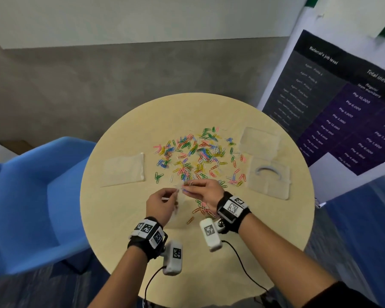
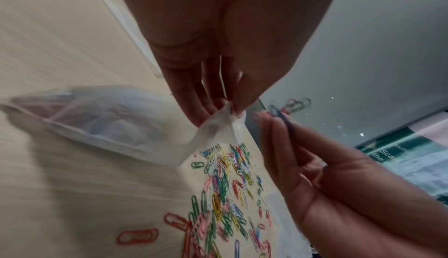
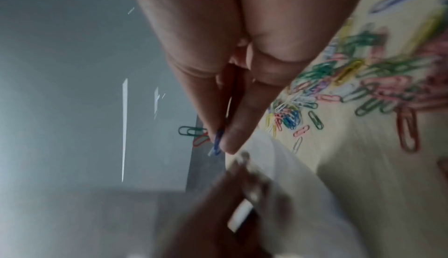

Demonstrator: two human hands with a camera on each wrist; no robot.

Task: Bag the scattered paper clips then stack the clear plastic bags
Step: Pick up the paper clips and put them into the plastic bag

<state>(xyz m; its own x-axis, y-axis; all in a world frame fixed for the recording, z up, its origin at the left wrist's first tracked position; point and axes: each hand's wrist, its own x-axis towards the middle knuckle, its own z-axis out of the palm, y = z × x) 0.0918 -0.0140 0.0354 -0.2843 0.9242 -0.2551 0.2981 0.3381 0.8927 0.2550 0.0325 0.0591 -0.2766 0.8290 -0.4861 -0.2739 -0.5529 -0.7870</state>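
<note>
Colourful paper clips [image 1: 193, 156] lie scattered over the middle of the round beige table [image 1: 125, 236]. My left hand [image 1: 175, 192] pinches the rim of a clear plastic bag [image 2: 116, 122], which hangs above the near side of the table with a few clips inside. Just to its right, my right hand [image 1: 186, 188] pinches a blue paper clip [image 2: 278, 115] close to the bag's mouth; the blue clip [image 3: 218, 141] shows between the fingertips in the right wrist view. A flat clear bag [image 1: 122, 170] lies at the table's left.
Two more clear bags [image 1: 260, 141] [image 1: 269, 176] lie at the table's right, the nearer with a pale ring inside. A small cluster of clips [image 1: 203, 210] sits under my right wrist. A blue chair [image 1: 31, 196] stands left; a printed board [image 1: 342, 107] leans at right.
</note>
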